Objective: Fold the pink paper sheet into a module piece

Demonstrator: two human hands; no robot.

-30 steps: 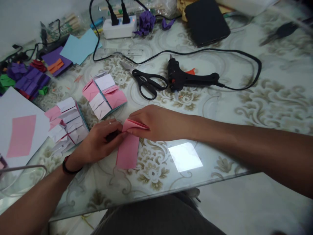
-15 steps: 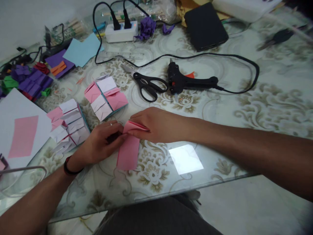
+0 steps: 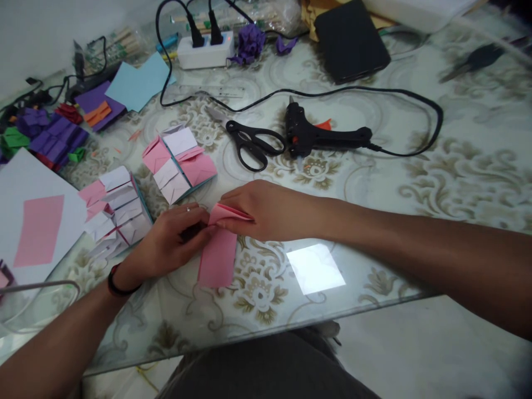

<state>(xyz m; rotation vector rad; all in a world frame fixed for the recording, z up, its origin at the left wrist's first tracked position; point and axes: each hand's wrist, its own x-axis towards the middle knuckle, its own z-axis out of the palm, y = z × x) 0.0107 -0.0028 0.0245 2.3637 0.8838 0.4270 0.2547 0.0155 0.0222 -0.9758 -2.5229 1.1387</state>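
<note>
A strip of pink paper [image 3: 218,259] lies on the patterned table, its far end folded over. My right hand [image 3: 253,213] grips the folded end between thumb and fingers. From the left, my left hand [image 3: 178,238] pinches the paper's left edge near the fold with thumb and fingertips. Just beyond my left hand rest two folded-paper pieces: a pink and white paper block [image 3: 178,163] and a mostly white one [image 3: 120,208]. The fingertips of my right hand are partly hidden behind the paper.
Black scissors [image 3: 255,144] and a black glue gun [image 3: 307,133] with its cord lie beyond my hands. A white power strip [image 3: 205,51] stands at the back. Purple folded paper [image 3: 60,138] and a white sheet [image 3: 25,177] with a pink rectangle are at left.
</note>
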